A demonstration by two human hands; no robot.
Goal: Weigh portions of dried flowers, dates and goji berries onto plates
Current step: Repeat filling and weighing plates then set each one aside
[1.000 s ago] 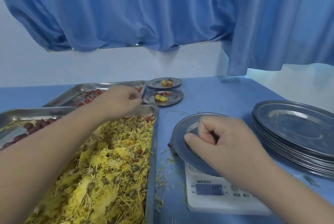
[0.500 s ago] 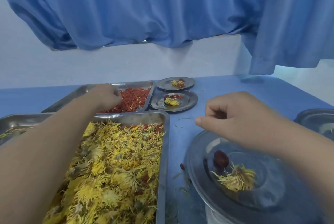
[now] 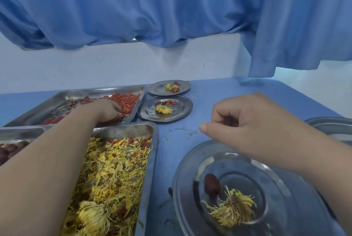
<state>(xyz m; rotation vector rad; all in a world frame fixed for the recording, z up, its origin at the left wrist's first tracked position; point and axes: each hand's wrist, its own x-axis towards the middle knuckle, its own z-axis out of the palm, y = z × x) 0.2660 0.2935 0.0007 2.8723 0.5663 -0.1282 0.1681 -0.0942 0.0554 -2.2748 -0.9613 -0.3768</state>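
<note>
- Left hand (image 3: 106, 110) reaches into the goji tray (image 3: 76, 94). Its fingers curl down among the berries (image 3: 127, 100), and we cannot tell whether they have a pinch.
- Right hand (image 3: 247, 131) hovers above the near plate (image 3: 190, 188), fingers curled and thumb out. We cannot tell whether it holds anything.
- The near plate carries one date (image 3: 212, 184) and one flower (image 3: 232, 209) but no goji, so we judge this portion unfinished.
- Back plate (image 3: 182, 85) and middle plate (image 3: 181, 110) each hold a flower with red pieces. We judge them finished.
- Spare plates (image 3: 331, 127) at right suggest more portions to come.
</note>
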